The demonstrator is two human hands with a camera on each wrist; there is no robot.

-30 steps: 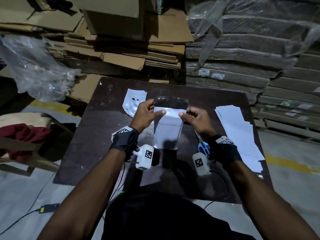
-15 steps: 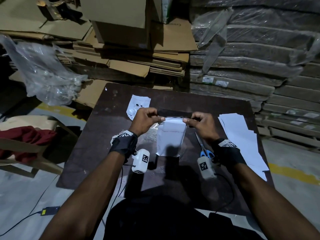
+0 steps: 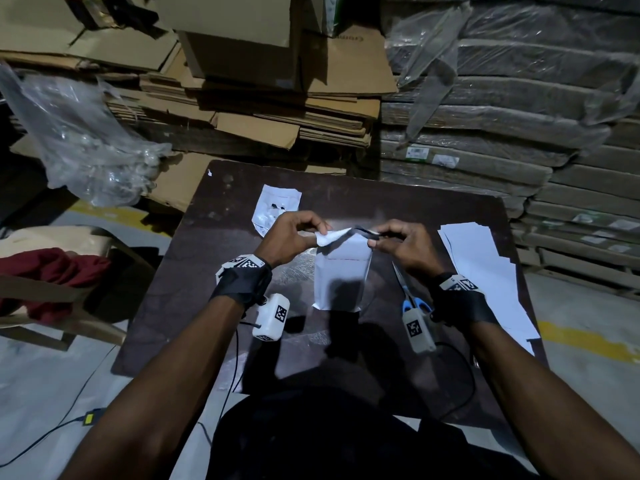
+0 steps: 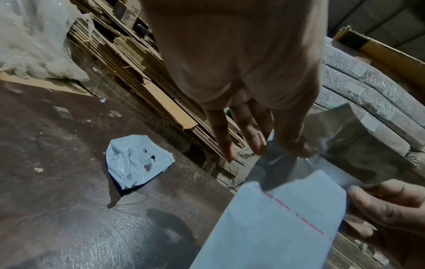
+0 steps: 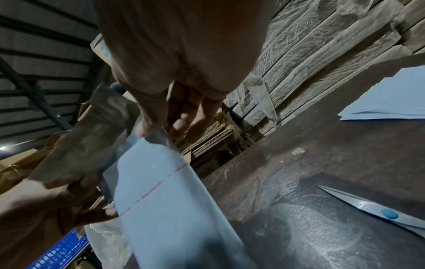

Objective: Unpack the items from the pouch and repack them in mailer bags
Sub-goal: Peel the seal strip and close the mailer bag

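Observation:
A white mailer bag (image 3: 341, 275) hangs upright over the dark table (image 3: 433, 216), held by its top flap between both hands. My left hand (image 3: 301, 233) pinches the flap's left corner, which is bent over. My right hand (image 3: 394, 239) pinches the right corner. The wrist views show the bag (image 4: 276, 223) (image 5: 165, 196) with a red dashed line below the greyish flap, gripped by my left hand (image 4: 264, 145) and my right hand (image 5: 165, 127). A crumpled, torn white pouch (image 3: 275, 211) (image 4: 135, 160) lies on the table beyond my left hand.
A stack of flat white mailer bags (image 3: 485, 271) (image 5: 386, 102) lies at the table's right. Blue-handled scissors (image 3: 412, 296) (image 5: 379, 213) lie beside my right wrist. Bubble wrap (image 3: 294, 271) sits under my left hand. Cardboard stacks (image 3: 277, 109) stand behind the table.
The bag's top flap, spread wide and upright a second ago, has been folded down toward the bag. Both hands stayed at its top corners.

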